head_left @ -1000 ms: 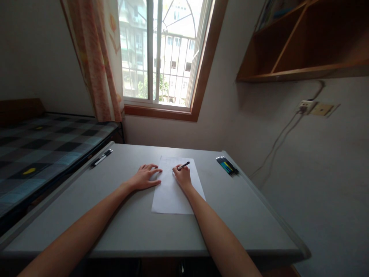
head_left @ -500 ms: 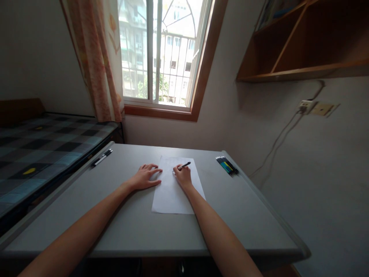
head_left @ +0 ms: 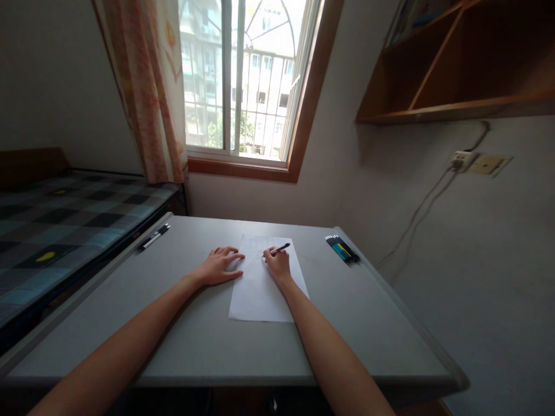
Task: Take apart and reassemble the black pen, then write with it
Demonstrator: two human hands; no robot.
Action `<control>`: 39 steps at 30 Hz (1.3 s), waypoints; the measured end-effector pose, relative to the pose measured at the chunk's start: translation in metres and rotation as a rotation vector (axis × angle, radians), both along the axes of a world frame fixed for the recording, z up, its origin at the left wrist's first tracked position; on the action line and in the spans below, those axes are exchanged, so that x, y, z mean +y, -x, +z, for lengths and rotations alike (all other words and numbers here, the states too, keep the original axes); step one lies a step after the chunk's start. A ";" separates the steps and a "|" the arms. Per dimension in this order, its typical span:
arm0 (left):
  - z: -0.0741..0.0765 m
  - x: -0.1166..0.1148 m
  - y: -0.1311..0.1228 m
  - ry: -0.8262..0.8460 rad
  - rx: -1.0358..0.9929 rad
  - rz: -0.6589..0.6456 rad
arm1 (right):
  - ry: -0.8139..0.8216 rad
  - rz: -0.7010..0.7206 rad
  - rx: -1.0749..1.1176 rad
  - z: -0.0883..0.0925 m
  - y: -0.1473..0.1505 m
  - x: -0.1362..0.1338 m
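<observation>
A white sheet of paper [head_left: 260,297] lies on the grey-white table [head_left: 208,341]. Faint marks, too small to read, show near its top. My right hand [head_left: 277,263] rests on the paper with its fingers closed round a pen [head_left: 281,248], whose dark end points up to the right and whose tip is at the sheet. Flat on the table, my left hand [head_left: 221,266] has its fingers spread, with the fingertips on the paper's left edge.
Two pens [head_left: 154,237] lie by the table's left edge. Several dark pens or refills [head_left: 342,249], some with blue and yellow, lie at the right edge. Beyond are a bed [head_left: 87,214], a curtain [head_left: 147,92], a window [head_left: 260,98] and a wall shelf [head_left: 433,86].
My right hand with the pen has shifted slightly to the right across the paper. My left hand has stayed in place.
</observation>
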State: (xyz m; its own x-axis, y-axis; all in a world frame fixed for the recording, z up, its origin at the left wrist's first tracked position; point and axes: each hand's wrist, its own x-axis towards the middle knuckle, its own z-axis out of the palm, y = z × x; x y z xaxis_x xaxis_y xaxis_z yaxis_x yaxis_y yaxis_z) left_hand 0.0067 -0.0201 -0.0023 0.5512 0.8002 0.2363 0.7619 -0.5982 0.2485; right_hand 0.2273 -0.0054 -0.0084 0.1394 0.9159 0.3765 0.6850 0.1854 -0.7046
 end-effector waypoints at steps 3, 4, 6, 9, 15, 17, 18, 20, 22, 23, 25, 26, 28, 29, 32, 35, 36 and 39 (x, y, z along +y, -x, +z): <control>0.000 0.000 0.000 -0.004 -0.003 -0.001 | 0.002 0.005 0.005 -0.001 0.001 0.000; 0.000 0.000 0.000 -0.008 -0.001 -0.002 | -0.001 0.005 0.011 -0.002 0.002 0.000; 0.000 0.000 0.000 -0.015 0.006 -0.004 | -0.007 0.006 0.026 -0.002 0.002 0.001; 0.000 0.000 0.000 -0.023 0.016 -0.006 | -0.004 0.015 0.041 -0.001 0.003 0.000; -0.001 0.001 0.000 -0.017 0.018 -0.005 | 0.008 0.043 0.064 0.000 0.002 -0.001; -0.001 0.001 0.000 -0.018 0.016 -0.003 | 0.005 0.030 0.061 0.000 0.002 -0.001; -0.001 0.001 0.000 -0.018 0.016 -0.002 | 0.005 0.022 0.057 0.000 0.002 -0.001; -0.001 0.001 0.000 -0.016 0.018 -0.006 | 0.009 0.014 0.048 0.002 0.002 -0.002; -0.001 0.001 0.000 -0.012 0.019 -0.009 | 0.012 0.021 0.037 0.004 0.002 -0.003; -0.001 0.000 0.000 -0.010 0.020 -0.008 | 0.013 0.023 0.039 0.005 0.002 -0.003; 0.000 0.000 -0.001 -0.008 0.019 -0.005 | 0.013 0.017 0.063 0.006 0.001 -0.004; 0.000 0.000 -0.001 -0.007 0.018 -0.004 | 0.010 0.009 0.084 0.006 0.001 -0.004; 0.001 -0.001 -0.001 -0.004 0.017 -0.004 | 0.004 -0.002 0.125 0.005 -0.001 -0.003; 0.001 -0.001 -0.001 -0.003 0.017 -0.003 | 0.003 0.000 0.135 0.005 -0.001 -0.003; 0.002 -0.001 -0.001 -0.005 0.023 -0.003 | 0.013 0.030 0.120 0.005 0.000 -0.004; 0.002 -0.001 -0.001 -0.015 0.027 -0.002 | 0.028 0.081 0.092 0.006 0.001 -0.005; 0.002 -0.001 -0.001 -0.016 0.029 -0.003 | 0.031 0.100 0.086 0.006 0.002 -0.006; 0.001 0.000 -0.001 -0.019 0.031 -0.002 | 0.041 0.153 0.071 0.006 0.003 -0.007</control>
State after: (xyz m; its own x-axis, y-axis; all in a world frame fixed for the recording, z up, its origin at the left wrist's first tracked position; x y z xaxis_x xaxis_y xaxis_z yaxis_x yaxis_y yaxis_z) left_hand 0.0074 -0.0206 -0.0015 0.5598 0.7947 0.2347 0.7678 -0.6040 0.2137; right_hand 0.2247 -0.0119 -0.0024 0.0217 0.9430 0.3322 0.5993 0.2537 -0.7592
